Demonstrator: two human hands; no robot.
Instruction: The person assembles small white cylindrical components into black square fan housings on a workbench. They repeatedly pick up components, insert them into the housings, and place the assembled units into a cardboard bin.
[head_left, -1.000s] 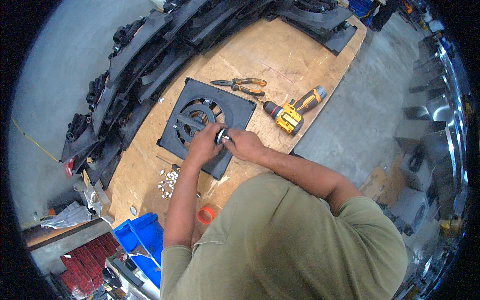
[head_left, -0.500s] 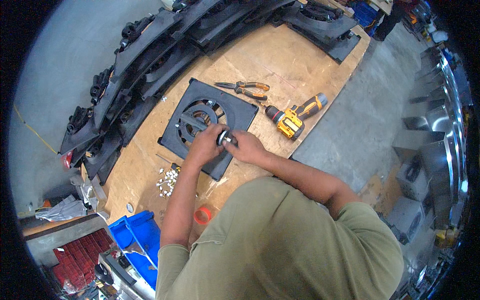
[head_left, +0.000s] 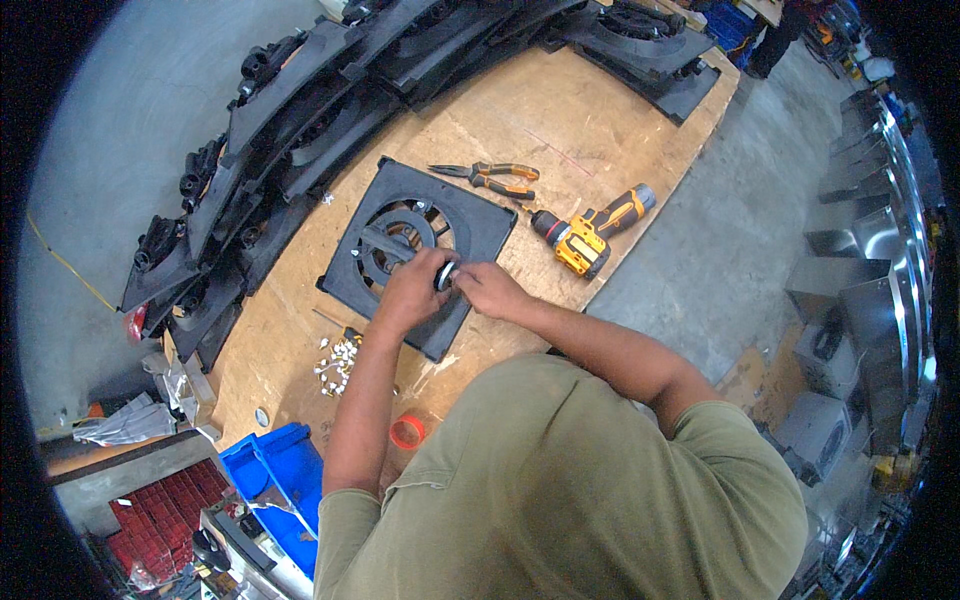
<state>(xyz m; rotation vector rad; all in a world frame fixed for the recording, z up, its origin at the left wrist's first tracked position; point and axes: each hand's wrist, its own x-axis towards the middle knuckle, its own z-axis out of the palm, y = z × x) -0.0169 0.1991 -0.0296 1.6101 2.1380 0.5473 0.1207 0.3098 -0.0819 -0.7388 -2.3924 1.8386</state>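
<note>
My left hand (head_left: 410, 294) is closed around a small round black piece with a white ring (head_left: 445, 275), over the near side of a square black plastic fan frame (head_left: 465, 220). My right hand (head_left: 487, 291) has its fingertips pinched at the right edge of that round piece. Whether they grip the piece itself or something small at it, I cannot make out. The fan frame lies flat on the wooden table (head_left: 520, 110), its round opening with ring and spokes showing just beyond my left hand.
Pliers (head_left: 485, 176) and a yellow cordless drill (head_left: 582, 243) lie beyond and right of the frame. Small white pieces (head_left: 338, 365) are heaped left of my left forearm, near an orange ring (head_left: 407, 431) and a blue bin (head_left: 270, 470). Black fan shrouds (head_left: 300, 150) line the far left edge.
My right hand's grip on the round piece has shifted: a dark part that showed between my hands is now out of sight, and the white ring faces right more plainly.
</note>
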